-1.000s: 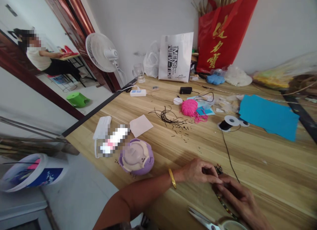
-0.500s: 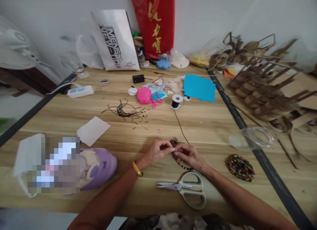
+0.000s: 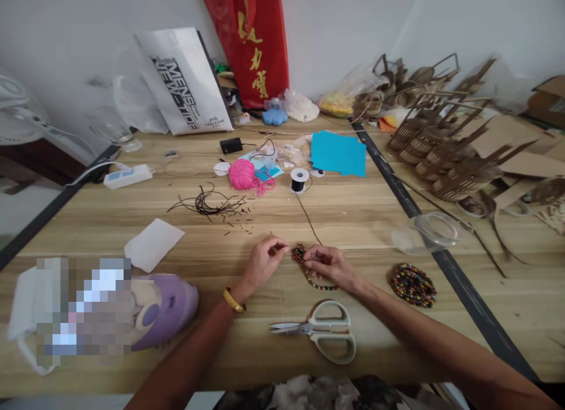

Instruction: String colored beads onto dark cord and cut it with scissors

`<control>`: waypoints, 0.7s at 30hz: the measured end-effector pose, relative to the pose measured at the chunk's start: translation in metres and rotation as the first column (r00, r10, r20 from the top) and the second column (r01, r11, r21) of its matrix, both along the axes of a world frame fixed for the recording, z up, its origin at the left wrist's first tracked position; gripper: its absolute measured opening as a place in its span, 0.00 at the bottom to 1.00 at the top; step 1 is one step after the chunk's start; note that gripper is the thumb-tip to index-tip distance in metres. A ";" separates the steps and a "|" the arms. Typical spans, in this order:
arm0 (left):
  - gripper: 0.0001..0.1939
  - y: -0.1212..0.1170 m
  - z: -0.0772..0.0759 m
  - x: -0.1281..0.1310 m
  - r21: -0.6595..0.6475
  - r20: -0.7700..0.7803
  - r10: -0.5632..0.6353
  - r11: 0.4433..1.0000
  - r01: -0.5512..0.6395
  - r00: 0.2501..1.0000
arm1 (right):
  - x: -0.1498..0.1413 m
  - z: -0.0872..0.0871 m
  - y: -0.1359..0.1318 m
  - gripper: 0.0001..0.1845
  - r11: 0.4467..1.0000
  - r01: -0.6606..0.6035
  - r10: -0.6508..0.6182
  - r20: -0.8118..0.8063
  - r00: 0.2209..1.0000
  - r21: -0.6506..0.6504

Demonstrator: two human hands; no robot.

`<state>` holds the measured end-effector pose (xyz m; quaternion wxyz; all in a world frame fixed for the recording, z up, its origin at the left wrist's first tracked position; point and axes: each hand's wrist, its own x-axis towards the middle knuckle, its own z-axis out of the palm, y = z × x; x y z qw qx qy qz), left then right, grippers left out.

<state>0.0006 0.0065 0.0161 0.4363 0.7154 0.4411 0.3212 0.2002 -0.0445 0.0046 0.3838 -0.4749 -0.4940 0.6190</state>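
Observation:
My left hand (image 3: pixel 265 262), with a gold bangle on its wrist, is pinched at thumb and forefinger; whatever is between the tips is too small to make out. Just right of it, my right hand (image 3: pixel 330 265) closes its fingertips on a string of small multicoloured beads (image 3: pixel 321 287), which bunches at its upper end and curves below the hand. A dark cord (image 3: pixel 309 216) runs from a spool of black cord (image 3: pixel 299 180) down to the right hand. Nearer me, white-handled scissors (image 3: pixel 320 330) lie with blades pointing left.
A coiled bead strand (image 3: pixel 414 285) lies to the right. Pink yarn (image 3: pixel 242 173), black cord pieces (image 3: pixel 205 204) and blue sheets (image 3: pixel 338 154) lie farther back. On the left are white paper (image 3: pixel 153 245) and a purple object (image 3: pixel 176 301). Small woven baskets (image 3: pixel 445 169) stand at right.
My hands have moved apart: the left fingertips are now off to the left of the beads, while the right hand stays at them. The whole view has shifted somewhat.

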 end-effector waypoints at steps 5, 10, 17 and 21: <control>0.07 0.003 0.001 0.004 0.160 -0.159 -0.101 0.979 0.127 0.982 | 0.006 0.007 0.002 0.18 0.993 0.061 -0.068 0.068 0.995 0.100; 0.12 0.002 -0.002 0.009 0.243 -0.301 -0.155 0.942 0.232 0.941 | 0.009 -0.003 0.000 0.17 0.976 0.181 -0.187 0.037 0.982 0.124; 0.29 -0.001 -0.006 0.015 0.300 -0.472 -0.210 0.875 0.380 0.856 | 0.012 -0.009 0.000 0.17 0.952 0.281 -0.279 -0.029 0.960 0.122; 0.34 0.000 -0.012 0.020 0.298 -0.537 -0.273 0.824 0.482 0.798 | 0.014 -0.008 0.000 0.16 0.953 0.274 -0.268 -0.064 0.961 0.129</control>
